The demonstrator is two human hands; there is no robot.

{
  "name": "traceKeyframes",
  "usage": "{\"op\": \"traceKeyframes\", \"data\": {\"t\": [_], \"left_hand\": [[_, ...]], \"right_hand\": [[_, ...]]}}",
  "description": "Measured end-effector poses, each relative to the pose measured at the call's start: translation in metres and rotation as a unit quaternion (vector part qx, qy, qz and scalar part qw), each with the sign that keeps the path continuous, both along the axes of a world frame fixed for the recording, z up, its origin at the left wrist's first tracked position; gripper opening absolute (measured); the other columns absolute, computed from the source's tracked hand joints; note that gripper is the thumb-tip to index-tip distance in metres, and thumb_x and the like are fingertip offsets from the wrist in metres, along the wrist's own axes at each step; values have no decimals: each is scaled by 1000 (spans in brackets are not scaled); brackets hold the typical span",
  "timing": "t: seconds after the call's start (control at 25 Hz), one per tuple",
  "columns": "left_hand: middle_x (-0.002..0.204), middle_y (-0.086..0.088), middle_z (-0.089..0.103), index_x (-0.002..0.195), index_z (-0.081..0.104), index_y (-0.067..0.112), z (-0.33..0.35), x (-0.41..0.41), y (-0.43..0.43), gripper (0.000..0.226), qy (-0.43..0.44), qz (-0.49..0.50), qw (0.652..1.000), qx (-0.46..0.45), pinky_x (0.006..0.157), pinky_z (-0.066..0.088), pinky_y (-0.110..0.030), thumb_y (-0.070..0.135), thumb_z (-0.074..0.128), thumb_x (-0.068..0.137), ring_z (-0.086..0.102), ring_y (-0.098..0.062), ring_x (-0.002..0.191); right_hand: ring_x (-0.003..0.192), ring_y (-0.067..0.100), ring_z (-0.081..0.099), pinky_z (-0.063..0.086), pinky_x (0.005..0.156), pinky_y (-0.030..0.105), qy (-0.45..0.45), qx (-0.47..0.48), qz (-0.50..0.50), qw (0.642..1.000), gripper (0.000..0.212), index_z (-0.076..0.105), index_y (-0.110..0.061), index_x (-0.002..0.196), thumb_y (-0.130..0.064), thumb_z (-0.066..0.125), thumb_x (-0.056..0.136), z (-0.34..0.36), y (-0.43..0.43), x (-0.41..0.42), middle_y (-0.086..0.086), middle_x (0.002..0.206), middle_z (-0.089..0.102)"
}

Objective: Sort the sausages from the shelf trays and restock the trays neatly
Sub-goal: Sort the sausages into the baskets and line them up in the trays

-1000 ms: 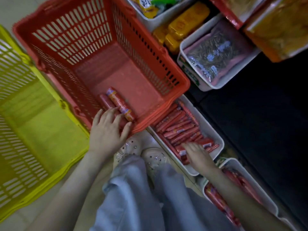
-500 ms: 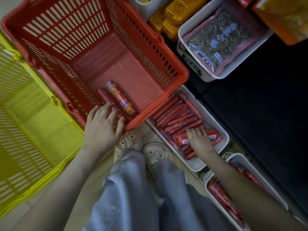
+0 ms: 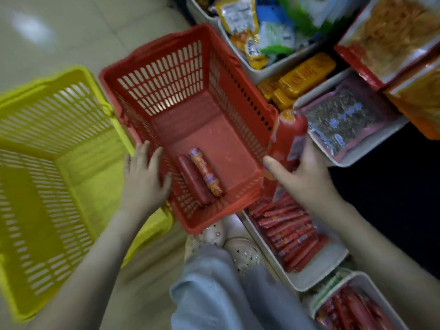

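The right grip (image 3: 307,177) has come up out of the long white plastic tray (image 3: 316,279) of thin red sausages (image 3: 288,232), where its fingers lay before. Now it is beside the right wall of the red plastic basket (image 3: 238,96), and it holds a fat red plastic-wrapped sausage (image 3: 289,134) that it did not have before. One finger sticks out toward the basket. The left grip (image 3: 142,182) has slid off the near edge of the basket, away from the two sausages inside (image 3: 200,179). It now lies with fingers spread at the basket's left wall.
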State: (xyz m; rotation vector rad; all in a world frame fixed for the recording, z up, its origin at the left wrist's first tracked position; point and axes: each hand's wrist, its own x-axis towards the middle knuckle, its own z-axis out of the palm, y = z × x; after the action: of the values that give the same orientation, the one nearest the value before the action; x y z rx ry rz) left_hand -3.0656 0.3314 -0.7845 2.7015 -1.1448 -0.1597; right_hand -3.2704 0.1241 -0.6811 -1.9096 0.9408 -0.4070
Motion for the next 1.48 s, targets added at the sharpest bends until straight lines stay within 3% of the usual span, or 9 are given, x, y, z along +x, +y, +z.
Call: {"op": "traceKeyframes", "data": {"t": [0.2,0.28,0.52,0.72,0.84,1.0,1.2,1.32,1.48], "left_hand": [[139,-22,46,129,53,0,-23,7,7,58,43,-24,998,-38,113,19,-56,38,41,87,32,-37,134],[140,-18,45,129,53,1,-25,7,9,56,51,-23,995,-77,115,14,-51,38,42,88,29,-33,136],[142,-13,43,128,54,10,-31,8,7,47,84,-9,984,-156,118,7,-44,35,44,89,25,-28,139],[140,-12,45,125,56,11,-29,7,8,43,91,-12,982,-168,118,7,-43,31,45,89,27,-28,139],[138,-13,47,123,57,10,-29,9,7,44,85,-4,987,-137,117,11,-45,33,43,88,30,-29,137],[131,-22,52,115,62,4,-12,-3,-4,50,46,12,998,-40,108,26,-62,35,40,82,40,-40,129],[122,-24,56,111,62,4,36,-83,-71,41,34,-107,989,-99,104,30,-57,27,46,81,49,-41,120],[119,-25,57,113,60,0,36,-166,-121,43,86,-320,936,-117,98,43,-47,24,44,81,55,-41,109],[114,-17,62,114,61,5,-11,-250,-147,42,73,-560,825,-20,95,47,-42,29,43,85,59,-36,105]], "right_hand": [[104,22,59,40,83,28,159,64,59,983,46,53,-6,116,-31,71,82,-92,2,138,8,108,62],[116,31,53,37,87,30,227,55,103,967,55,47,1,123,-29,71,83,-152,6,160,19,121,57],[140,38,23,20,113,38,419,40,179,889,89,6,-2,150,-30,65,89,-245,7,160,24,153,21],[146,36,1,11,118,45,492,66,281,821,108,-27,-20,146,-35,63,90,-241,12,150,13,159,-14],[146,31,7,16,118,44,457,0,349,818,95,-12,-19,151,-31,60,91,-206,8,148,9,160,-6],[139,26,28,29,111,38,312,-171,350,866,64,18,-13,151,-22,49,95,-104,-17,100,9,153,26],[125,27,43,34,106,37,208,-213,159,941,52,40,-7,141,-11,50,90,-25,-29,-79,12,135,47],[118,30,46,33,105,36,259,-171,24,950,47,44,-1,137,-7,49,90,-38,-3,-205,17,131,51],[105,36,58,48,92,41,386,-108,-56,914,44,54,-1,125,-14,45,83,-101,44,-324,16,117,59]]}}
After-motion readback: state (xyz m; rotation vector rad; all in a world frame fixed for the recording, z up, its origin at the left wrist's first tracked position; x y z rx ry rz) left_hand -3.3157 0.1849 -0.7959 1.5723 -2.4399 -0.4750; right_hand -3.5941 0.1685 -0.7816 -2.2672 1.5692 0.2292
